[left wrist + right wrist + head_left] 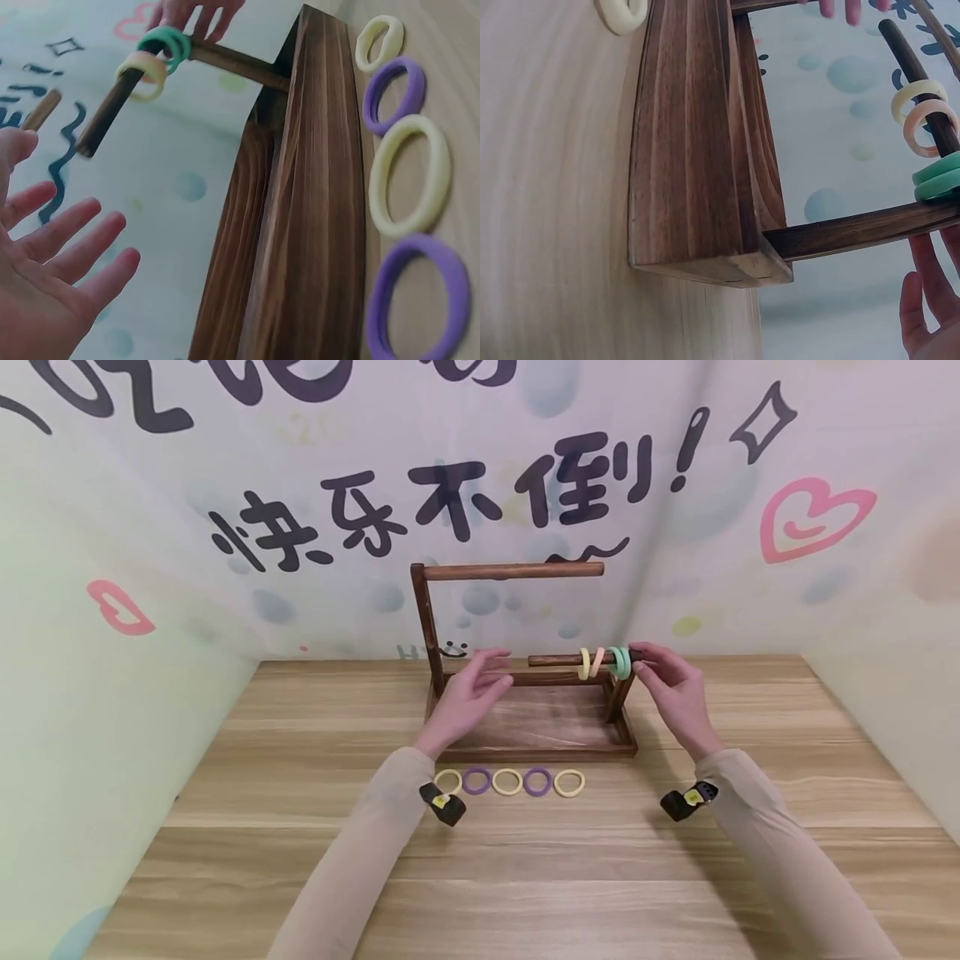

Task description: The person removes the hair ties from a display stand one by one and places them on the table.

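Observation:
A dark wooden stand [536, 752] with a tray base and two horizontal rods stands on the table. Its lower rod [551, 661] carries a yellow hair tie [584, 664], a peach one [928, 127] and green ones [936, 180] close to the post. At that rod's post end my right hand [675, 693] pinches the stand, thumb in front and fingers behind. My left hand [468, 697] hovers over the tray's left part, fingers spread and holding nothing, beside the rod's free end. A row of yellow [507, 782] and purple hair ties [537, 782] lies before the stand.
The upper rod [517, 571] reaches right from the tall left post [427, 627]. Behind the wooden table [525, 877] hangs a printed backdrop [360, 602], with pale side walls left and right.

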### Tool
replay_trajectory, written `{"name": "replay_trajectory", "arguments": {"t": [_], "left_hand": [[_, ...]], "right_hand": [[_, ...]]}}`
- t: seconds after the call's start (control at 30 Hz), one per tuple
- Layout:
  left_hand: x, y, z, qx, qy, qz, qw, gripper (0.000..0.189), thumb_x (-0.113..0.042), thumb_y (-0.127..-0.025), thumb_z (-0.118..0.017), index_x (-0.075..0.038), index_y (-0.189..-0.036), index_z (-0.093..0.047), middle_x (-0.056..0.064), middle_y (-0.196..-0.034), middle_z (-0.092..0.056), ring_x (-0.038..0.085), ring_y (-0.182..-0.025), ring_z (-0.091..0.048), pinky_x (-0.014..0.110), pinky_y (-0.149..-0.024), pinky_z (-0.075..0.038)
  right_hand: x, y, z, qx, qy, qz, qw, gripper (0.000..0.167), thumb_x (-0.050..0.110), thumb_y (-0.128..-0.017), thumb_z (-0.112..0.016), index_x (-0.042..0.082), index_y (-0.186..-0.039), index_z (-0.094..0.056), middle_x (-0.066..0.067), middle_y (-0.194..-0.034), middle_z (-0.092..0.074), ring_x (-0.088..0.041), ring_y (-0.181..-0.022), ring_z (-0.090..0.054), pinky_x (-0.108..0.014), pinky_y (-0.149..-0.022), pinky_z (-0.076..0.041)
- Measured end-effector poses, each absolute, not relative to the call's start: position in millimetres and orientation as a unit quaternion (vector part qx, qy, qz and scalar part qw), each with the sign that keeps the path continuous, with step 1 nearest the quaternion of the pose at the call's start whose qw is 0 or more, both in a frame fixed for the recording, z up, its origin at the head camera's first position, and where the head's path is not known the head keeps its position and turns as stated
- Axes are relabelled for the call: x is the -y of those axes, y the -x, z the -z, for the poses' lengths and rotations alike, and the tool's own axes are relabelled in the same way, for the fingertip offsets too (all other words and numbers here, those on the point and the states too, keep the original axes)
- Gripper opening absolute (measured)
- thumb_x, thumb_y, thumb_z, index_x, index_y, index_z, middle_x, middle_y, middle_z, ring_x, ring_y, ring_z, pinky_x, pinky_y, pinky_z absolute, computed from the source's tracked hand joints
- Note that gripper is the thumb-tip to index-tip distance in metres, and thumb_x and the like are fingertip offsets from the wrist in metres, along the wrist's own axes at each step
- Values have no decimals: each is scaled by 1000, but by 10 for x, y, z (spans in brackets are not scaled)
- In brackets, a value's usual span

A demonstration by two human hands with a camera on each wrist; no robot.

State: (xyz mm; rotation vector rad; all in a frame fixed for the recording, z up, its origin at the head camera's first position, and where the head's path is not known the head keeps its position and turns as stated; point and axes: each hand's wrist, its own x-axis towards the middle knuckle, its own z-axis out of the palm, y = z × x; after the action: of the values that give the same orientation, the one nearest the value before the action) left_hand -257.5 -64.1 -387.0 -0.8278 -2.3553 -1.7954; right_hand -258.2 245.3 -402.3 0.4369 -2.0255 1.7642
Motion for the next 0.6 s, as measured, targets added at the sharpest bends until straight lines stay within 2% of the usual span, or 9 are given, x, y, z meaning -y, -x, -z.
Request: {"name": "replay_trajectory", "arguments": {"t": [0.17, 0.37, 0.6], "left_hand": [[466, 2629, 3815, 771, 289, 567, 21, 45, -14, -97, -60, -4, -138, -45, 17, -139, -49, 26, -127, -47, 38, -104, -37], [306, 2707, 3825, 788, 305, 534, 37, 52, -17, -94, -65, -6, -141, -45, 9, -144, -46, 21, -131, -43, 31, -105, -35], [115, 2792, 3851, 789, 308, 528, 57, 51, -20, -92, -68, -12, -139, -51, 4, -142, -49, 16, -128, -45, 27, -104, -35]], "right_hand": [[-2447, 2577, 4022, 724, -151, -639, 211, 28, 1, -93, -62, -7, -120, -62, 6, -107, -67, -8, -94, -64, -17, -83, -47], [-2441, 2577, 4025, 733, -146, -630, 214, 28, 2, -94, -61, -8, -120, -61, 6, -107, -67, -8, -93, -64, -17, -83, -47], [-2416, 2548, 3969, 745, -138, -617, 212, 28, -2, -93, -60, -11, -120, -60, 9, -105, -67, -6, -90, -64, -17, -79, -48]]}}
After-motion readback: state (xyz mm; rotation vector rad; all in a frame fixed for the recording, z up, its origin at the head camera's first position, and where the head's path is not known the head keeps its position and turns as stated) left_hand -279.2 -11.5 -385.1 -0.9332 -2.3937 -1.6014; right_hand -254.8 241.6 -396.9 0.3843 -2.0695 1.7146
